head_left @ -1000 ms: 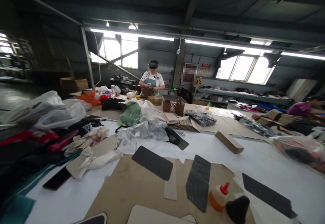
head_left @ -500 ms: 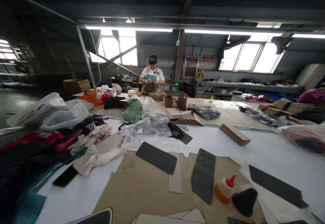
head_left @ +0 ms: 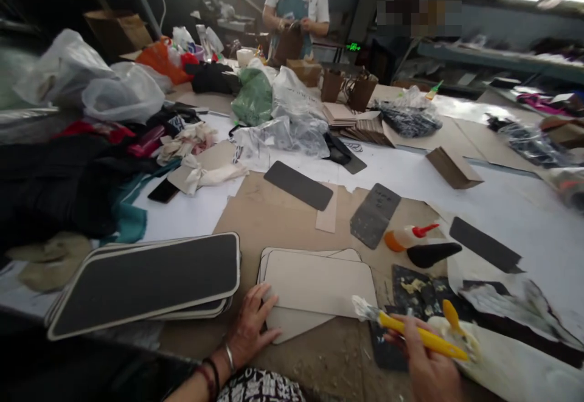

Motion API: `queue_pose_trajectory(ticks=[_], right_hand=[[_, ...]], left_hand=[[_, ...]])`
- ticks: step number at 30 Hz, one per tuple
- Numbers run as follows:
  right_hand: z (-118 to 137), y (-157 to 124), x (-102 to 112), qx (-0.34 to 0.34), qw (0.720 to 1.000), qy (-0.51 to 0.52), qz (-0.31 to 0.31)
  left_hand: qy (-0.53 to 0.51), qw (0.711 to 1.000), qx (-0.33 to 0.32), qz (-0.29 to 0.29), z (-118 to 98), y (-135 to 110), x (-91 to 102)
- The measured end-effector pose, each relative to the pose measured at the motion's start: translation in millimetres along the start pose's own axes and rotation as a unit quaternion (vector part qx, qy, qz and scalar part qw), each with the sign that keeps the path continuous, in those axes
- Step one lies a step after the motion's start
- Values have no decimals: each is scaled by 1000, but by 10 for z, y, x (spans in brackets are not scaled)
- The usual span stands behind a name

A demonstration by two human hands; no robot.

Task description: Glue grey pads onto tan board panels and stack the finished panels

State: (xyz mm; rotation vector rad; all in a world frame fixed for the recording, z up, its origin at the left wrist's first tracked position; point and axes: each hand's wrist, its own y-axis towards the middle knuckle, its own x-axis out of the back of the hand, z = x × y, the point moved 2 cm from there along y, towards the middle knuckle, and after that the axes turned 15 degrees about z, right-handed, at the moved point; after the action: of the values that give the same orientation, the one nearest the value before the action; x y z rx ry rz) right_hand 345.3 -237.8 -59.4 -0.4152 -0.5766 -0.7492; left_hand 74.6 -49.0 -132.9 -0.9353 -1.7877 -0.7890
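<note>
My left hand, with a bangle at the wrist, lies with fingers spread on the left edge of a small pile of beige rounded panels. In my right hand is a yellow-handled brush. White paste coats its bristles, which are over the right end of the top panel; whether they touch it I cannot tell. Left of my left hand sits a stack of dark panels with pale edges. A second yellow handle stands up from a paste-smeared pale container, just right of the brush.
Brown cardboard covers the table's middle. On it are a dark template, a bottle of orange liquid and a black cone. Plastic bags and cloth lie further back and left. A person handles a brown piece across the table.
My view has tipped down and come closer to the table. Both my hands now show, the left on the beige panels and the right holding the brush; neither was visible before.
</note>
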Motion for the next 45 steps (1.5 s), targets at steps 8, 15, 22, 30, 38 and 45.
queue_pose_trajectory(ticks=[8, 15, 22, 30, 38, 45], right_hand=[[1101, 221, -1281, 110, 962, 179, 172], [1026, 333, -1483, 183, 968, 91, 143], [461, 533, -645, 112, 989, -94, -40], [342, 522, -451, 157, 961, -195, -121], [1070, 117, -1450, 292, 936, -193, 37], [1297, -243, -1687, 350, 916, -136, 141]], left_hand=[[21, 998, -17, -65, 50, 31, -35], [37, 993, -5, -115, 42, 102, -28], [53, 992, -17, -115, 45, 127, -38], [71, 989, -47, -123, 63, 142, -48], [42, 988, -58, -134, 91, 115, -71], [-4, 986, -49, -158, 129, 87, -46]])
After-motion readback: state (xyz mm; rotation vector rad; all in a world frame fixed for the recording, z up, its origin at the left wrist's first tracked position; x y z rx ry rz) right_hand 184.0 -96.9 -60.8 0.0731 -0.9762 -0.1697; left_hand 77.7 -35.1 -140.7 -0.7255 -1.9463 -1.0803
